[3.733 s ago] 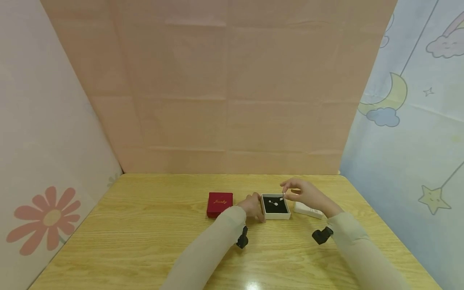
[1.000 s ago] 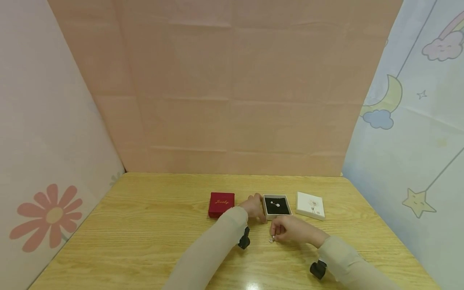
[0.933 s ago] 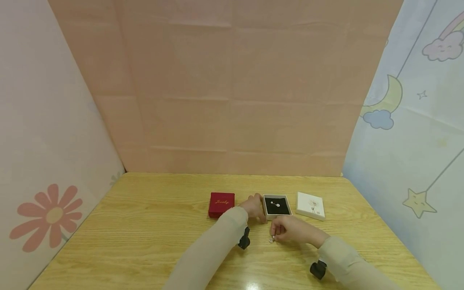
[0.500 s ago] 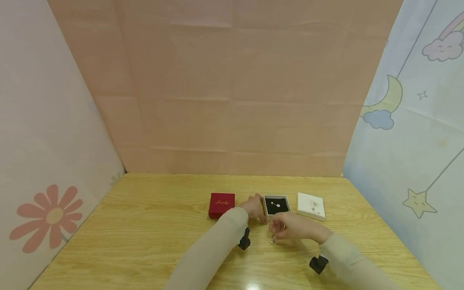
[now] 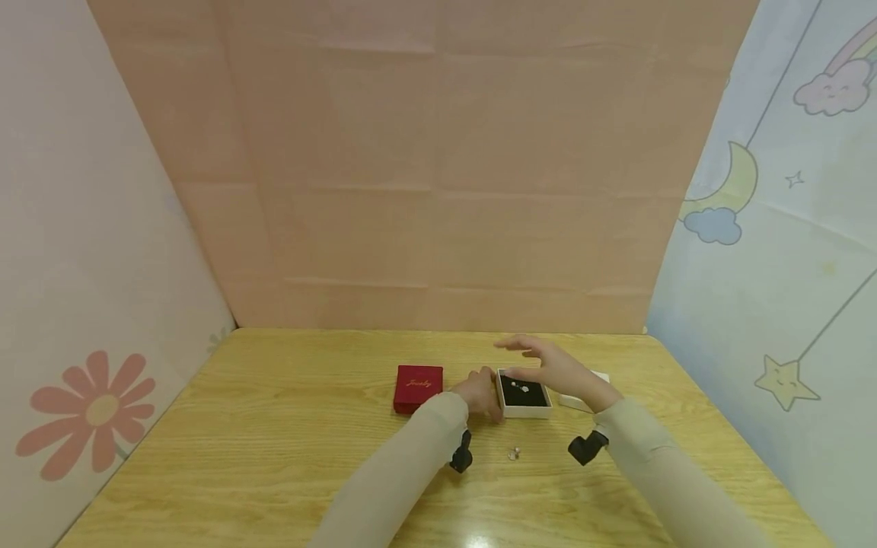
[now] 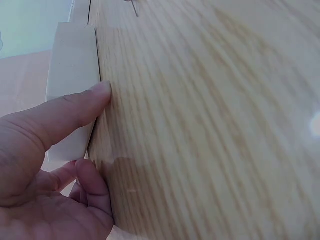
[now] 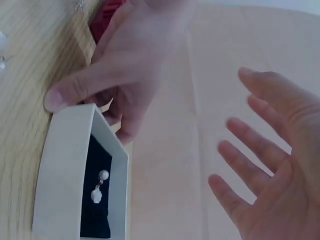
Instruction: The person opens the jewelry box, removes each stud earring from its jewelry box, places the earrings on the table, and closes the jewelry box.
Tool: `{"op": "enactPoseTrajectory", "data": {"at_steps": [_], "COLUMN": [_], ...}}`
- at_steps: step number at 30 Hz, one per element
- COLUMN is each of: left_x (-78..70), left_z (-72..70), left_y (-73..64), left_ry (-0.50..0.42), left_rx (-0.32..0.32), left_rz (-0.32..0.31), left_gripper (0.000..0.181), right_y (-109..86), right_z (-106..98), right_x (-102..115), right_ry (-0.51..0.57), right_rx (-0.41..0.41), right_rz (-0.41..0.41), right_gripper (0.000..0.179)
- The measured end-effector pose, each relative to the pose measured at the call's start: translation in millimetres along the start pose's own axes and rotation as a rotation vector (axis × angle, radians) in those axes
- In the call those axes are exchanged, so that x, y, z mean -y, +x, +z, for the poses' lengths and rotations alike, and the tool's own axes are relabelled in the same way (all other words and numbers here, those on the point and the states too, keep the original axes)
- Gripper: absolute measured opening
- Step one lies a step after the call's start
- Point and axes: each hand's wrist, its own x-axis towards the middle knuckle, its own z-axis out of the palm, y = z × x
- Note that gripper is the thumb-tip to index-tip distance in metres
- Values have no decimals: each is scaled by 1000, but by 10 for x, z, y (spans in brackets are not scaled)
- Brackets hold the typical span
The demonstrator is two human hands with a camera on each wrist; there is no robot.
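Observation:
My left hand point(image 5: 479, 393) holds the left end of a white jewelry box point(image 5: 527, 412), thumb at the near corner and fingers along its side. Inside, an earring point(image 7: 100, 186) with a pearl and a white flower-like drop lies on the black pad point(image 5: 534, 398). My right hand point(image 5: 553, 371) is raised over the box, fingers apart and holding nothing. A small shiny earring point(image 5: 514, 454) rests on the table in front of the box; only a thin metal part of that earring point(image 6: 132, 6) shows in the left wrist view.
A red box point(image 5: 419, 387) with gold lettering stands left of my left hand. The white lid point(image 5: 574, 402) lies right of the open box, partly hidden by my right hand. Behind the wooden table point(image 5: 274, 426) rises a pinkish cloth backdrop point(image 5: 342, 228).
My right hand took a shiny earring out of the box to the table in front, let go of it, and has moved back up over the box. The left hand stays put.

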Motion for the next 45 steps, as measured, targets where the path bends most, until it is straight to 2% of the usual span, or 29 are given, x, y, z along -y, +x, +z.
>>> {"op": "enactPoseTrajectory", "data": {"at_steps": [3,7,15,18,22,28,35,45], "left_x": [-4,-4,-10,-2,14,29,23,38], "left_z": [4,13,-4,0,19,40,16,46], "left_y": [12,22,-4,5,26,61,44,90], "left_ry": [27,31,20,19,25,37,27,8], "left_rx": [5,-1,-2,-3,-6,-4,-8,-4], "left_rz": [2,-13,-23,-18,-18,-36,-27,-47], "left_gripper": [72,73,73,72,73,74,74,74], "right_y": [52,89,139,165,187,195,210,201], "right_z": [-11,2,68,111,170,212,216,239], "right_x": [-101,-269,-593,-664,-694,-698,-674,-659], "right_ry": [-4,-17,-4,3,-13,-70,-84,-110], "right_rx": [-31,-13,41,69,102,122,120,117], "right_rz": [17,60,156,155,171,199,203,202], "right_gripper": [62,64,36,26,18,16,14,8]}}
